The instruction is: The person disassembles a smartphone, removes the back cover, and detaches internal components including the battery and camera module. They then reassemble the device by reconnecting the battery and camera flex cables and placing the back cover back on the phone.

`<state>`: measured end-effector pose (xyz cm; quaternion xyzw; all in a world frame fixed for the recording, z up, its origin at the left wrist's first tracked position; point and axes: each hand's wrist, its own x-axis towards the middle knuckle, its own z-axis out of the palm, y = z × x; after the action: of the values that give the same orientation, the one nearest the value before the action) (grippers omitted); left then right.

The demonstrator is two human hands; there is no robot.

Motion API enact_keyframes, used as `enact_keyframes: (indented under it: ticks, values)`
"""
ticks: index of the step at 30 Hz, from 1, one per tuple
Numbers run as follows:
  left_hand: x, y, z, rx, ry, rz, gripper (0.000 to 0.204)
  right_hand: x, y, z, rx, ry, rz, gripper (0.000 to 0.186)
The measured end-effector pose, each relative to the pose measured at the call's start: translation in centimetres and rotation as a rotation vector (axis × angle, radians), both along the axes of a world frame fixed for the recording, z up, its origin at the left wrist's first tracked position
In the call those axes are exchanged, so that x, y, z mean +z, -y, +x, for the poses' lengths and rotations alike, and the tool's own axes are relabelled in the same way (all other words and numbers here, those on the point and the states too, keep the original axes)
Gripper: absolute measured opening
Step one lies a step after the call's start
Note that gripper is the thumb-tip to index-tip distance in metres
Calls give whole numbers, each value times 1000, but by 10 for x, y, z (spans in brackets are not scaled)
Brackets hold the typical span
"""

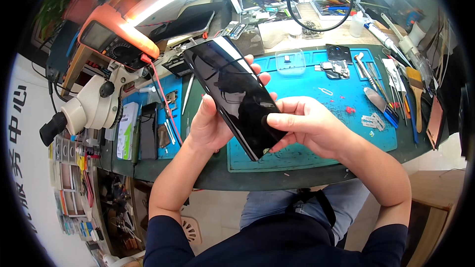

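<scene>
Above the dark green workbench (297,181), a glossy black smartphone (236,96) was held aslant, screen up.
Its long axis ran from far left to near right; the left hand (210,127) clasped its middle, thumb and fingers on opposite long edges, while the right hand (316,123), closer to the near end, gripped the right edge.

Blue mat (307,85) on workbench (272,180) (dark green)
</scene>
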<state>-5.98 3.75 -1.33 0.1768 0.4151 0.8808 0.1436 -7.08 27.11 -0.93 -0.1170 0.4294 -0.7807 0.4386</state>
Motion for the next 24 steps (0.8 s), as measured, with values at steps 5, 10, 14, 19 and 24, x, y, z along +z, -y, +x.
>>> enact_keyframes:
  ticks: [5,10,14,19,24]
  values:
    - [0,-1,1,13,-3,-48,118,-3,0,-1,-16,-17,-15,41]
    - [-1,-2,2,28,3,-44,117,-1,0,-1,-28,-50,-14,42]
    - [0,-5,0,40,-13,-67,110,2,-1,1,-101,-110,-3,41]
    - [-4,20,1,43,59,40,60,-4,3,5,-436,-525,165,30]
    - [0,3,15,285,130,-276,39,-1,5,11,-604,-860,343,22]
